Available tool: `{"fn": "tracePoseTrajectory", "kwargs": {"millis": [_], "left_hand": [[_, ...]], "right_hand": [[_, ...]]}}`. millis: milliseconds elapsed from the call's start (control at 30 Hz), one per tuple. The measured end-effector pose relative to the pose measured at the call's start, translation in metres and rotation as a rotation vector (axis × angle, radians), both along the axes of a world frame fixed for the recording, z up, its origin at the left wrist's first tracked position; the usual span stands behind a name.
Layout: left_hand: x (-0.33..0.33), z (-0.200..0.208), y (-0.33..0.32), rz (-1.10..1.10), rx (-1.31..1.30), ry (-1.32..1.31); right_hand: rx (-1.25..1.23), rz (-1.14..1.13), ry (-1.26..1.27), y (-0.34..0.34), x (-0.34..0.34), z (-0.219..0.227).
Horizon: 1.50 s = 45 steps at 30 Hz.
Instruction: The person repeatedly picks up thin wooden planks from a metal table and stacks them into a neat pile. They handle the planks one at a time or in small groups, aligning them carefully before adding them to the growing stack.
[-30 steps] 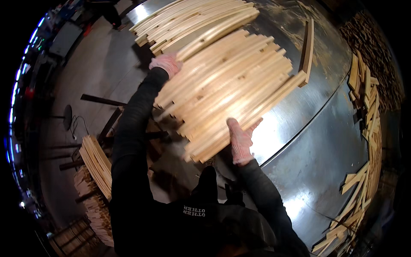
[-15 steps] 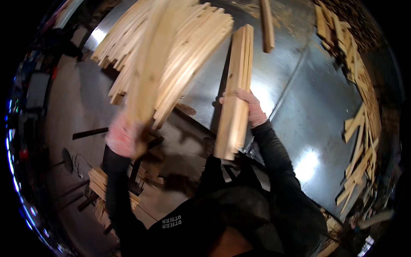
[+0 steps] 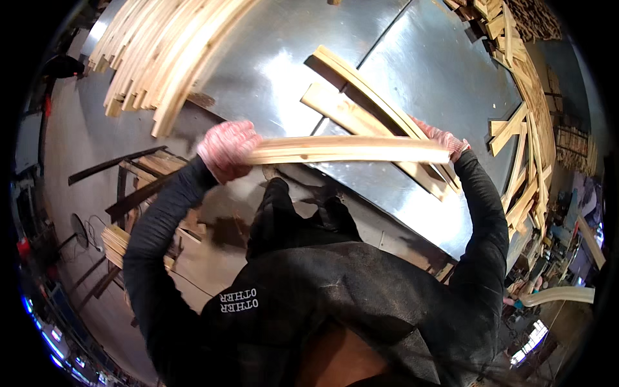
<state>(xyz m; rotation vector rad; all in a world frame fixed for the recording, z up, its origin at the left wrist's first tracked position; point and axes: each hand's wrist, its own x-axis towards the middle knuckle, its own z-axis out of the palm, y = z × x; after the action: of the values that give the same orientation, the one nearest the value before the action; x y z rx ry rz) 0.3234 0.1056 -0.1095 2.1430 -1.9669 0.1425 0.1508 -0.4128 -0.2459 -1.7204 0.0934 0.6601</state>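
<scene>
My left hand, in a pinkish glove, is closed round the left end of a pale wooden strip. The strip lies nearly level across the view, above the table's near edge, its right end overlapping my right hand. My gloved right hand is closed at the right side of a long grooved wooden board; its fingers are partly hidden behind the wood. Below that board, a flatter wooden board slants the same way, passing under the strip.
Many long pale strips lie side by side on the metal table at far left. Loose offcuts are heaped along its right side. Dark metal legs and stacked wood stand at lower left.
The strip in my left hand has swung from upright to crosswise, toward my right hand. My right hand has moved right, and its boards now slant apart. The view has shifted right.
</scene>
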Motion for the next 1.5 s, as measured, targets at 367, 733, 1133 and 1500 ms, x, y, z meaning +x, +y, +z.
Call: {"fn": "tracePoseTrajectory", "kwargs": {"millis": [367, 733, 1133, 1500], "left_hand": [[-0.037, -0.052, -0.195, -0.301, 0.437, -0.183], [-0.059, -0.037, -0.197, -0.15, 0.356, -0.116], [-0.071, -0.07, -0.195, -0.075, -0.061, -0.129], [-0.109, -0.025, -0.141, 0.315, 0.309, -0.005]], "right_hand": [[-0.736, -0.265, 0.01, -0.076, -0.045, 0.062], [-1.484, -0.288, -0.272, -0.07, -0.194, 0.004], [-0.388, 0.198, -0.211, 0.018, -0.147, 0.051], [-1.046, -0.507, 0.078, -0.088, -0.232, -0.009]]}}
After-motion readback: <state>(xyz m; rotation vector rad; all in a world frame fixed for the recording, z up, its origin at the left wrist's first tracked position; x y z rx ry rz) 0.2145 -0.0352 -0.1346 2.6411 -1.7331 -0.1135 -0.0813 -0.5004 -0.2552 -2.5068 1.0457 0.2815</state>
